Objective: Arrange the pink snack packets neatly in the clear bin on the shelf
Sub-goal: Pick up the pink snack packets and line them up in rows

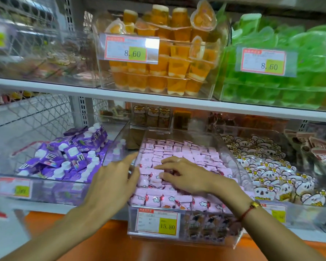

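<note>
The clear bin (239, 240) sits pulled forward on the lower shelf, filled with several rows of small pink snack packets (179, 149). My right hand (184, 176) lies palm down on the packets near the bin's middle, fingers spread and bent, pressing on them. My left hand (113, 178) hovers at the bin's left wall, index finger stretched toward the packets, the other fingers loosely extended and holding nothing. A yellow 15.80 price tag (157, 221) is fixed to the bin's front.
A bin of purple pouches (64, 157) stands to the left, a bin of koala-print packets (271, 172) to the right. The upper shelf (158, 99) holds orange jelly cups (158, 70) and green jellies (282, 87). An orange ledge (102, 242) runs below.
</note>
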